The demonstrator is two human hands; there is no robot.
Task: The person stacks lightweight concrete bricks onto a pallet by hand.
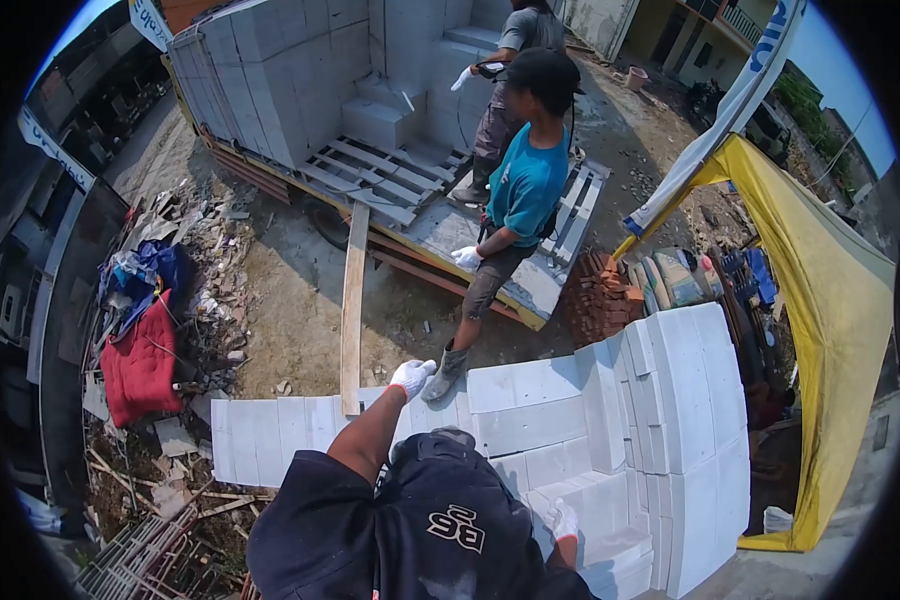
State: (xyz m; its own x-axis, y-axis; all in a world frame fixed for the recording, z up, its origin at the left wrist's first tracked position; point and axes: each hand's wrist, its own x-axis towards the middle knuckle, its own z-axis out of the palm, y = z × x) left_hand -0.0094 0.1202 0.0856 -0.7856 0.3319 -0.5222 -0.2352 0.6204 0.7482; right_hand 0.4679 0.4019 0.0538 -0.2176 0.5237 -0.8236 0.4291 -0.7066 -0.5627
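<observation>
White blocks (570, 420) stacked on dirt yard (300, 290); flatbed truck (440, 225) beside

white blocks (560, 420), yellow tarp (830, 300), seemingly red cloth (140, 365)

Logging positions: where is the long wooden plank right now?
In the head view, left of centre, the long wooden plank leans from the flatbed truck down to the white blocks.

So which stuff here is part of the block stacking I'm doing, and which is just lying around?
Part of the job:
white blocks stacked in front
left hand and right hand, both gloved, on the blocks
truck bed loaded with more blocks
wooden plank

Lying about:
red cloth
rubble
red bricks
yellow tarp
</observation>
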